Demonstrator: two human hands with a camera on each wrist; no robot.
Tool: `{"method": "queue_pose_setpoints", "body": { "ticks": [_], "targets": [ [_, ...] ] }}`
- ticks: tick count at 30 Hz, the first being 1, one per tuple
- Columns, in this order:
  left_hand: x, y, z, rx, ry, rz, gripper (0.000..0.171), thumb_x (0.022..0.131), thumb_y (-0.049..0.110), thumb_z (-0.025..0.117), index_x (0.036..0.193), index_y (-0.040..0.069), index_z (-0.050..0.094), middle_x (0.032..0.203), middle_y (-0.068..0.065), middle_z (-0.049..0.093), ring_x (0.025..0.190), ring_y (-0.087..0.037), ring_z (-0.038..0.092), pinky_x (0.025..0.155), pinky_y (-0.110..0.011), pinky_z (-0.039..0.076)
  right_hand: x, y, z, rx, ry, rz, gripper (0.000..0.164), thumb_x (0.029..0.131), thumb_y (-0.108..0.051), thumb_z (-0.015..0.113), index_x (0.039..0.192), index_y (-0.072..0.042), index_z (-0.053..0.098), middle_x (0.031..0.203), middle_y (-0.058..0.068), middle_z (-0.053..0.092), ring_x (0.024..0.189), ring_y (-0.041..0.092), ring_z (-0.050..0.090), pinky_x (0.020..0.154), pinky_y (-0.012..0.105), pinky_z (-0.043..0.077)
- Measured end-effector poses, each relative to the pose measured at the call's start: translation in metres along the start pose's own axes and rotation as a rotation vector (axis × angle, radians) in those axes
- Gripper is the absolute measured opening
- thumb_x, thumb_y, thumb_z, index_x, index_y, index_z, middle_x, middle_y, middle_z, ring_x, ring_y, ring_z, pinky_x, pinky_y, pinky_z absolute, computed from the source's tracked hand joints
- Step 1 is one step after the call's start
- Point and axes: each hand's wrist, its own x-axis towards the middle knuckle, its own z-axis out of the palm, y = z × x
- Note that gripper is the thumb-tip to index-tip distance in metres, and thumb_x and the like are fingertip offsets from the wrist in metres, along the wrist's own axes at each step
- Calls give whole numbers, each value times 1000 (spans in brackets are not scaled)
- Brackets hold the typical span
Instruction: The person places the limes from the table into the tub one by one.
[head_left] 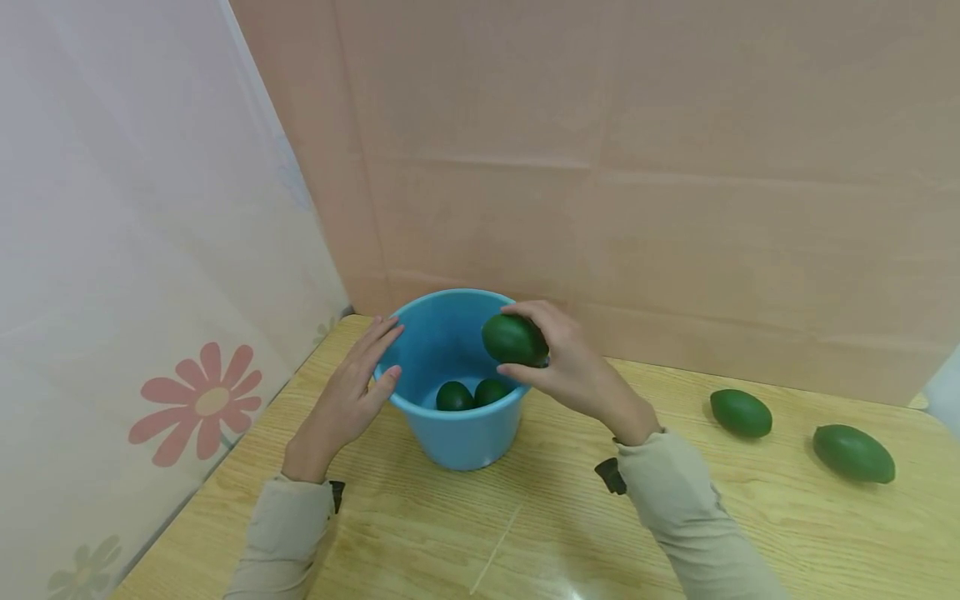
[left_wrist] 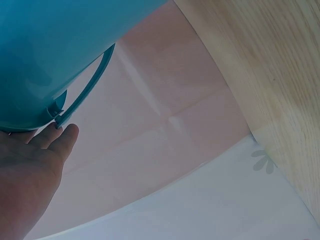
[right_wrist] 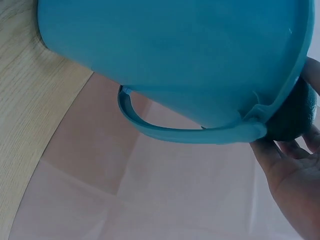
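A light blue bucket [head_left: 465, 437] stands upright on the wooden table, its handle [right_wrist: 195, 134] hanging down outside. My left hand [head_left: 348, 396] touches the bucket's left rim, fingers fairly straight and thumb apart from them. At the right rim, my right hand [head_left: 573, 358] grips a dark green oval fruit [head_left: 512, 339] between thumb and fingers, over the bucket's opening. In the right wrist view this fruit [right_wrist: 295, 112] is partly hidden by the rim. Inside, on the bucket's bottom, lie two more green fruits, one on the left [head_left: 454, 397] and one on the right [head_left: 491, 390].
Two similar green fruits lie on the table to the right, one nearer [head_left: 741, 413] and one farther right [head_left: 853, 454]. A pinkish sheet [head_left: 675, 208] hangs behind the table [head_left: 420, 533]. Along the left edge hangs a white sheet [head_left: 150, 208] with printed flowers.
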Motion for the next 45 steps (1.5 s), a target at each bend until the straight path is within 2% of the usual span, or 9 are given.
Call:
{"method": "queue_pose_setpoints", "body": {
  "ticks": [6,13,19,29,35,45],
  "targets": [
    [-1,1,0,-4,-5,-9,52,95,24,45,144,17,29,152,-2,22,144,-20,7,108,-59,20,4,2,7,5,-45,28,64,76,-27,74,131,-15,43,129,-1,48,111,16,50,89,35,48],
    [0,1,0,-3,-8,-15,52,96,28,43,144,18,28,153,-1,21,144,-20,7,109,-59,20,7,1,10,-15,-89,93,64,77,-30,72,133,-20,43,128,-2,46,109,17,49,85,35,49],
    [0,0,1,-4,-5,-10,52,96,27,43,144,17,28,153,-1,22,144,-22,7,109,-58,20,12,0,13,-31,-133,104,64,77,-30,72,134,-16,44,134,0,44,113,20,50,85,35,50],
    [0,0,2,-5,-3,-10,51,96,28,42,144,18,29,152,-2,22,144,-21,8,108,-59,20,16,-1,14,-46,-218,156,66,74,-34,75,131,-11,48,127,2,53,110,20,53,87,37,49],
    [1,1,2,0,-4,-11,51,95,26,43,144,18,29,152,-1,22,144,-21,7,109,-58,20,17,-4,12,-45,-255,207,65,74,-35,75,130,-13,48,126,1,54,107,19,53,87,35,48],
    [1,3,3,4,-5,-10,51,96,28,43,144,19,28,152,-1,22,144,-22,7,108,-58,20,22,-3,15,-53,-305,236,67,73,-39,74,130,-14,48,127,-1,53,110,17,52,89,34,47]
  ]
}}
